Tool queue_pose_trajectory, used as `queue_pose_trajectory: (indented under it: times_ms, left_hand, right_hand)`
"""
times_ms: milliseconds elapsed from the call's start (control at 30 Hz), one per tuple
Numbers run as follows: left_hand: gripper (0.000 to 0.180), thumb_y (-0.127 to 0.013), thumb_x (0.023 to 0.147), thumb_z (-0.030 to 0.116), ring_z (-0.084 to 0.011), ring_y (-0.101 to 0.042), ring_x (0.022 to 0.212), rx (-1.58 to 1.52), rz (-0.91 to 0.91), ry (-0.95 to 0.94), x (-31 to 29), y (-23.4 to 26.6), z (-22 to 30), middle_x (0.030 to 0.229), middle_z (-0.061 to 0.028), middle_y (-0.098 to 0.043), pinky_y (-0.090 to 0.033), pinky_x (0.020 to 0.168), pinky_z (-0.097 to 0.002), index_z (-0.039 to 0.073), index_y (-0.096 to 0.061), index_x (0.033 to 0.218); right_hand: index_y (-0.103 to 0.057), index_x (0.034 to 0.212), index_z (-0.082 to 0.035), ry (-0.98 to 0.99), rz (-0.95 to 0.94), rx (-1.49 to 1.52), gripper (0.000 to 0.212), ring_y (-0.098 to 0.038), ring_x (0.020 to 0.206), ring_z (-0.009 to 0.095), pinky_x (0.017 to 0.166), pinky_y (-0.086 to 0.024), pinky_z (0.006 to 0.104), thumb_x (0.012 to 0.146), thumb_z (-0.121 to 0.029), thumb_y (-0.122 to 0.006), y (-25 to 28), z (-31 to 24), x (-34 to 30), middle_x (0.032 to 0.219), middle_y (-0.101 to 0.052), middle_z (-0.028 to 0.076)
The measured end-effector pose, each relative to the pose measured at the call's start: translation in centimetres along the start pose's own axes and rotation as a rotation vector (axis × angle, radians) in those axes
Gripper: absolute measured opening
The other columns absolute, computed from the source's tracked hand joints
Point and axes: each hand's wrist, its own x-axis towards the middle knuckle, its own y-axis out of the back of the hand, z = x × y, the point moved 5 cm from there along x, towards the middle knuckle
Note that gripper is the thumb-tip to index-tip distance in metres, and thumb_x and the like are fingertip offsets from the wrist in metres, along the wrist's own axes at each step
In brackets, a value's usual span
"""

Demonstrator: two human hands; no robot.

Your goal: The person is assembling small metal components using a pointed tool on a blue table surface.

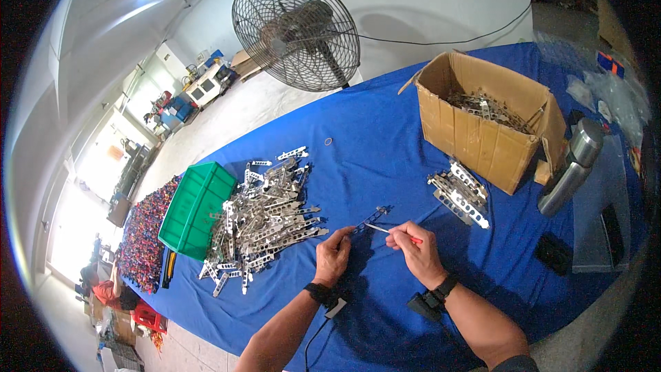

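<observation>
My left hand (333,256) is closed, with thumb and fingertips pinching one end of a thin metal strip with a row of holes (370,219). The strip slants up and away over the blue cloth. In my right hand (417,251) is a slim red-handled tool with a narrow metal tip (376,228), gripped like a pen. Its tip points left and meets or nearly meets the strip; I cannot tell which. Left of my hands lies a large heap of similar metal strips (268,213). A smaller stack of metal strips (460,193) lies to the right.
A green plastic bin (197,208) leans at the heap's left, beside a multicoloured patterned mass (146,234). A cardboard box (475,139) with metal parts stands far right, next to a steel flask (573,165). Behind the blue-covered table (358,158) stands a large fan (296,31).
</observation>
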Motion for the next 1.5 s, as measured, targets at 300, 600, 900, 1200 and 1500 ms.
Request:
queue_pose_trajectory:
  times_ms: [300,600,900,1200,1500]
  left_hand:
    - [0.025,-0.055,0.095,0.011,-0.0095,-0.051,0.063,-0.007,-0.038,0.059,0.0,0.2,1.3,0.069,-0.0072,-0.058,-0.045,0.060,-0.0288,0.005,-0.067,0.116]
    - [0.024,-0.055,0.095,0.011,-0.0127,-0.056,0.061,-0.006,0.001,0.012,-0.1,0.0,0.8,0.068,-0.0124,-0.061,-0.048,0.060,-0.0322,0.008,-0.068,0.115]
    - [0.025,-0.055,0.094,0.011,-0.0125,-0.048,0.056,-0.012,-0.025,0.022,-0.1,-0.1,0.2,0.061,-0.0101,-0.053,-0.044,0.056,-0.0311,0.009,-0.068,0.115]
    - [0.026,-0.056,0.093,0.009,-0.0127,-0.054,0.056,-0.007,-0.009,0.002,0.0,0.1,0.9,0.062,-0.0109,-0.057,-0.046,0.056,-0.0311,0.007,-0.068,0.115]
    - [0.025,-0.055,0.093,0.010,-0.0196,-0.062,0.061,-0.006,0.034,-0.046,0.0,0.1,0.7,0.070,-0.0149,-0.063,-0.049,0.061,-0.0340,0.008,-0.069,0.114]
  right_hand:
    - [-0.064,0.095,0.004,0.010,0.014,0.009,0.022,-0.070,0.080,0.018,0.072,-0.056,0.0305,0.098,-0.015,-0.052,0.1,0.1,0.0,0.085,-0.071,0.014]
    - [-0.064,0.099,0.003,-0.008,-0.023,-0.043,0.023,-0.068,0.084,0.017,0.075,-0.055,0.0299,0.100,-0.016,-0.051,0.2,0.2,-0.1,0.090,-0.070,0.012]
    - [-0.065,0.097,0.002,-0.024,0.043,-0.004,0.023,-0.068,0.082,0.017,0.074,-0.055,0.0298,0.099,-0.017,-0.053,0.3,-0.2,-0.2,0.088,-0.071,0.012]
    - [-0.064,0.097,0.004,0.010,0.016,-0.021,0.022,-0.070,0.080,0.019,0.074,-0.056,0.0311,0.098,-0.014,-0.052,0.4,-0.4,-0.1,0.086,-0.071,0.014]
    - [-0.064,0.097,0.004,-0.021,0.009,0.035,0.022,-0.070,0.081,0.019,0.074,-0.056,0.0311,0.097,-0.015,-0.053,0.1,-0.3,0.0,0.086,-0.071,0.014]
